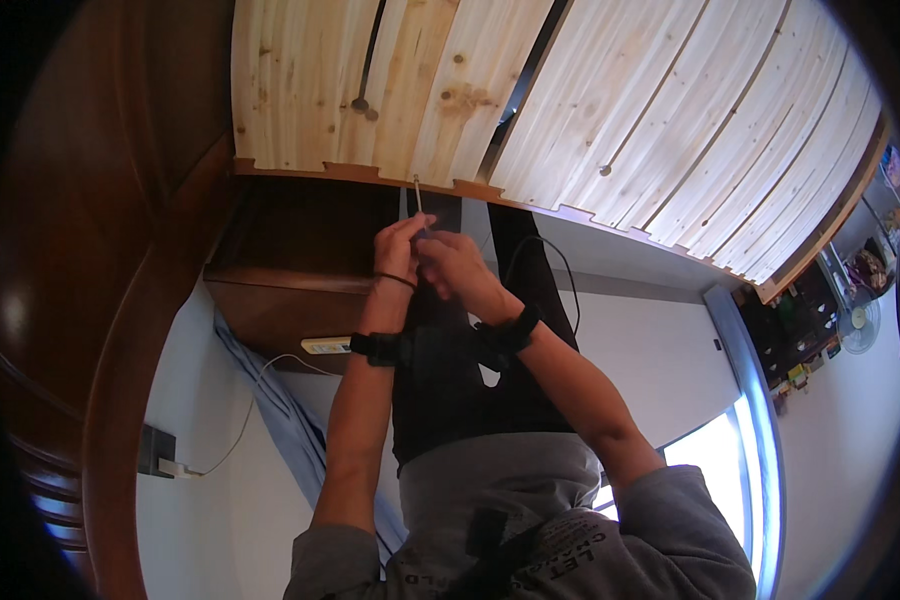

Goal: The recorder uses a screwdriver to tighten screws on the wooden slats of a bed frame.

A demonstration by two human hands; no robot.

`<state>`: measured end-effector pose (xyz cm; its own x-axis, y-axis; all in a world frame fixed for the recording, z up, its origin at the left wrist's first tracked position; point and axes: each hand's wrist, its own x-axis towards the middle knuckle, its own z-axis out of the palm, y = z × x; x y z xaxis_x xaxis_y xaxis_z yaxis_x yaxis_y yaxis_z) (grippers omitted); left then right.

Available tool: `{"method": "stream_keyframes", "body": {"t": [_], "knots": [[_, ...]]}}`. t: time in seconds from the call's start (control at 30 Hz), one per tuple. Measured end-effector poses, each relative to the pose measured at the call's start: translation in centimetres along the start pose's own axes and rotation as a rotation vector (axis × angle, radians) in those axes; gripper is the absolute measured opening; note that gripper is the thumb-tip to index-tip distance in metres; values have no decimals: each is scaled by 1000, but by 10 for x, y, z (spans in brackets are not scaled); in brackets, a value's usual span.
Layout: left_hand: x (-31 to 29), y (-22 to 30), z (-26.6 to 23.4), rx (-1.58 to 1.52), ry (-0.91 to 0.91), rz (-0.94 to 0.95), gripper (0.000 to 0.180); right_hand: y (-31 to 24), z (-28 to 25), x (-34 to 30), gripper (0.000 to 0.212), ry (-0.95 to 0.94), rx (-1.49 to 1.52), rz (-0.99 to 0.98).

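Note:
Both my hands are closed together around a thin screwdriver [418, 196], whose metal shaft points away from me. Its tip meets the near edge of the pale wooden slats [390, 130], at the reddish-brown rail [370, 173] under them. My left hand [398, 248] pinches near the shaft. Just to its right, my right hand [460, 268] wraps around the handle end, slightly blurred. Most of the handle is hidden by the fingers. A screw at the tip is too small to make out.
A dark wooden headboard [70, 230] curves along the left. Beside it are a brown cabinet [290, 310], a power strip [327, 346] and a wall socket [157, 450] with a cable. A blue curtain [280, 400] hangs near them. A fan [858, 328] stands far right.

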<state>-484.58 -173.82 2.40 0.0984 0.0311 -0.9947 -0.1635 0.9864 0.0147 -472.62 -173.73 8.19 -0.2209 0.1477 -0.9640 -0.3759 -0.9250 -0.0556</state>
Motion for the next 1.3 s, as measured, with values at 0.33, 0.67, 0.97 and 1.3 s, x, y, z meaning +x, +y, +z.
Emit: {"method": "stream_keyframes", "body": {"t": [0.33, 0.67, 0.97, 1.3], "knots": [[4, 5, 0, 33, -33, -31, 28, 4, 0, 2, 23, -23, 52, -16], [6, 17, 5, 114, 32, -37, 23, 4, 7, -4, 27, 35, 523, 102], [-2, 29, 13, 121, -40, -172, 25, 12, -8, 12, 24, -395, 948, 296], [20, 20, -8, -140, -170, -263, 28, 1, 8, 29, 27, 10, -48, 50]]}}
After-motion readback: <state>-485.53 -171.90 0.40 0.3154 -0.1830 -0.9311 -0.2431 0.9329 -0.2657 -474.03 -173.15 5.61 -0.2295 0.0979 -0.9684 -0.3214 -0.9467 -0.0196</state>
